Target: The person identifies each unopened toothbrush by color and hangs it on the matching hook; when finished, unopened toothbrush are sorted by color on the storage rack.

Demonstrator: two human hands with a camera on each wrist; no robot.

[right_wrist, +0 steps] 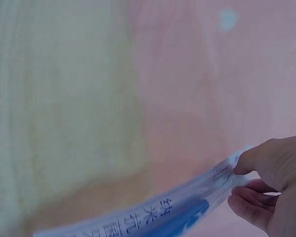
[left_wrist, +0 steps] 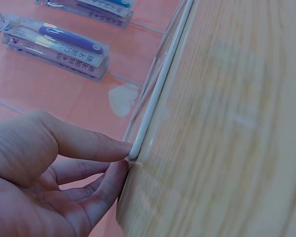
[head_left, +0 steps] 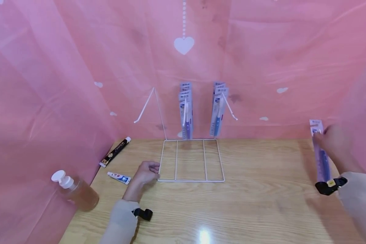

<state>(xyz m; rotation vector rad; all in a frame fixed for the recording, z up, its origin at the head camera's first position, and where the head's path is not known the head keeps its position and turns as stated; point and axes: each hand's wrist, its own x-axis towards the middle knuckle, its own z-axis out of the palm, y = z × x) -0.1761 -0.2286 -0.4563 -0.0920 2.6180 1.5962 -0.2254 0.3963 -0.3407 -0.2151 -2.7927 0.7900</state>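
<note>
A white wire display rack stands on the table against the pink cloth, with its base lying flat. My left hand pinches the base's front left corner between thumb and fingers. Far to the right, my right hand grips a packaged toothbrush near one end, a blue handle showing through the clear pack. Packs with a purple toothbrush in front hang on the rack's middle hook. The right hook carries packs with a blue toothbrush foremost. Nothing hangs on the left hook.
On the left of the table are a pump bottle of amber liquid, a black toothpaste tube and a small white-and-blue toothpaste tube. Pink cloth with white hearts walls the back and sides.
</note>
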